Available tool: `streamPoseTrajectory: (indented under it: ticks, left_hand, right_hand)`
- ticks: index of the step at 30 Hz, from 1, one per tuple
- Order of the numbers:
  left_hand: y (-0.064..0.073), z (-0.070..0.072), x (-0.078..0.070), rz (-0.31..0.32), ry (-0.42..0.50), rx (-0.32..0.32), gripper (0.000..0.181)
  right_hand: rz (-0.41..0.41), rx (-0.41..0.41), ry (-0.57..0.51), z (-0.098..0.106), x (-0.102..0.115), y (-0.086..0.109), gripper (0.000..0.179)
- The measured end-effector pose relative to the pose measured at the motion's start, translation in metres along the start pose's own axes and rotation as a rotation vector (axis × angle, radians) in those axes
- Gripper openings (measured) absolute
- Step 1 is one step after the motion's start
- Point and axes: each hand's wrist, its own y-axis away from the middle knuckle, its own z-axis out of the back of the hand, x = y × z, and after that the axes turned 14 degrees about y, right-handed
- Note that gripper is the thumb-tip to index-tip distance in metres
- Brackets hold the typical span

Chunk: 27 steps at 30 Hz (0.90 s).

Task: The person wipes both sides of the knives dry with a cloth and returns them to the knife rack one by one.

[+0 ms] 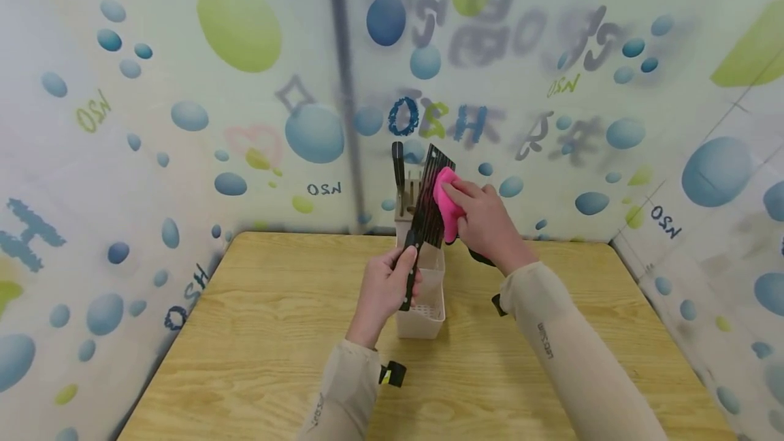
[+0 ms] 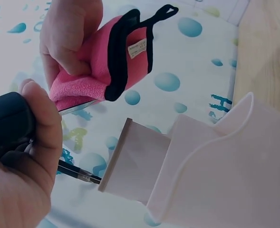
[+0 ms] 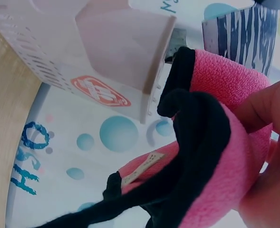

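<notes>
The wooden table (image 1: 275,305) carries a white knife holder (image 1: 419,327) near the middle of its far edge. A cleaver (image 1: 427,203) with a striped blade is raised there, its handle gripped by the left hand's (image 1: 381,284) fingers. The right hand's (image 1: 490,223) fingers pinch a pink cloth (image 1: 449,206) against the blade.
</notes>
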Motion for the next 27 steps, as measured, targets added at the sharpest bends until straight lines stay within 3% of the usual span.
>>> streamPoseTrajectory:
  ticks: [11, 27]
  left_hand:
    - [-0.005, 0.001, 0.009, -0.027, 0.03, -0.037, 0.043]
    - [-0.008, 0.002, 0.012, 0.004, 0.064, -0.075, 0.045]
  right_hand:
    - [0.04, -0.058, -0.02, -0.013, 0.01, 0.016, 0.055]
    - [0.089, -0.125, -0.028, -0.025, 0.02, 0.032, 0.053]
